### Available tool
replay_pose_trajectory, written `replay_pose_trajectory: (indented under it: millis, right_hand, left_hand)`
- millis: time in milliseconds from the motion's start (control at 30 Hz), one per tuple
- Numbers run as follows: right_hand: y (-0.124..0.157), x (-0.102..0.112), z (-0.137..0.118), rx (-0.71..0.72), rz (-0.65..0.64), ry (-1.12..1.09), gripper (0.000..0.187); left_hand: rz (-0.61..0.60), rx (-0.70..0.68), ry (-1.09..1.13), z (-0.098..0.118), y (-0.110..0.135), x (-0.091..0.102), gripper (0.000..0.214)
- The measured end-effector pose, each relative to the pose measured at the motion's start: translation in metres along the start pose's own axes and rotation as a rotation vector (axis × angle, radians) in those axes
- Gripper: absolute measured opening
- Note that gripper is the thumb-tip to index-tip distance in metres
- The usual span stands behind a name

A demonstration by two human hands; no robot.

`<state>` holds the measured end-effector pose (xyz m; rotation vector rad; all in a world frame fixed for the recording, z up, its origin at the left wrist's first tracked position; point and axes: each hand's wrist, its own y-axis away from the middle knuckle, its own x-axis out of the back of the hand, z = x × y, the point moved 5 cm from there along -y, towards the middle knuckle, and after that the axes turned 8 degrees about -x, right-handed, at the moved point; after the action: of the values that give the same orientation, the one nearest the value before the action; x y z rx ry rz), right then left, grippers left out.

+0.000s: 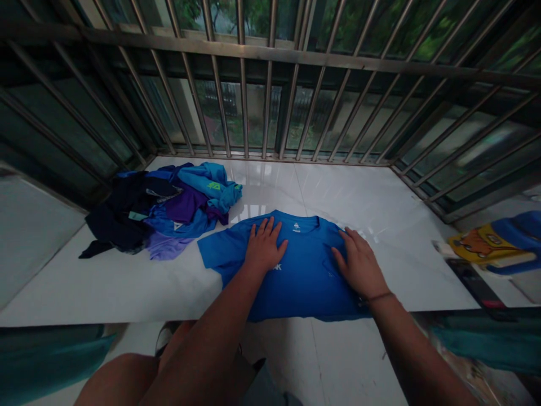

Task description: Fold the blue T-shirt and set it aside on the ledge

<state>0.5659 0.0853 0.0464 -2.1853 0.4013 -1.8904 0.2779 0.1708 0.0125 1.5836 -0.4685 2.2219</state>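
Note:
A blue T-shirt (304,287) lies spread on the white ledge, its collar toward the window and its lower part reaching over the front edge. White lettering shows on its chest, partly covered by my left hand (265,245), which rests flat near the left shoulder with fingers stretched out. On the other shoulder, my right hand (358,262) presses flat with its fingers apart. The left sleeve is laid out sideways; the right sleeve is mostly hidden by my right hand and wrist. Neither hand grips anything.
A crumpled pile of clothes (186,206) in blue, purple and black sits on the left of the white ledge (350,192). Metal window bars (270,53) close off the back. At right are a phone (477,285) and a yellow and blue item (499,242).

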Motion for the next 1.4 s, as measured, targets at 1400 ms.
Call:
replay_pose_trajectory:
  millis: [1400]
  right_hand:
    - [-0.067,-0.083,-0.059,-0.066,-0.321,0.039,0.077]
  left_hand:
    - [0.18,-0.123,0.132,-0.029,0.166,0.032,0.062]
